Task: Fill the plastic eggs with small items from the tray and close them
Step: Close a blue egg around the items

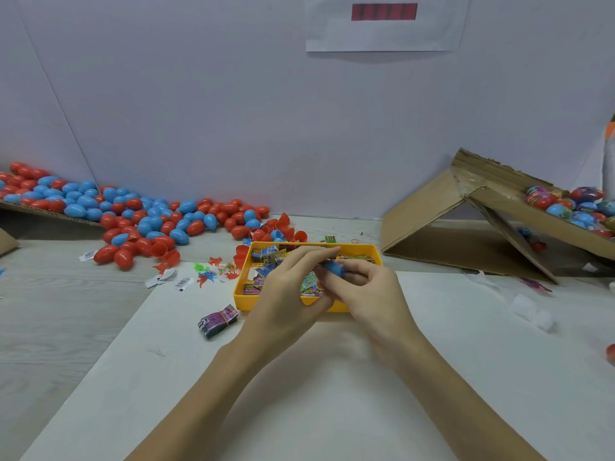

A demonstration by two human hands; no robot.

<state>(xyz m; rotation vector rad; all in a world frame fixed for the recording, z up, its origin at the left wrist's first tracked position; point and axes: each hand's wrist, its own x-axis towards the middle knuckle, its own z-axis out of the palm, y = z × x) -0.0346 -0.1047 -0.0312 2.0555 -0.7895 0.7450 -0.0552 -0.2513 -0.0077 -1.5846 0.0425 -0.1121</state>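
Observation:
A yellow tray (372, 250) in the middle of the table holds several small printed packets. Above its right half, my left hand (293, 287) and my right hand (369, 294) meet around a blue plastic egg (334, 268). Fingers of both hands curl round the egg, with only its blue top showing between them. Whether the egg is closed is hidden by the fingers. A big heap of red and blue eggs (146, 217) lies at the back left, with loose red and blue egg halves (283, 227) just behind the tray.
A banded bundle of packets (218, 321) lies left of the tray, near small plastic toy figures (213, 272) and paper tags. A tilted cardboard box (499, 221) at the right holds wrapped eggs (572, 204). White paper (332, 394) covers the table's near part.

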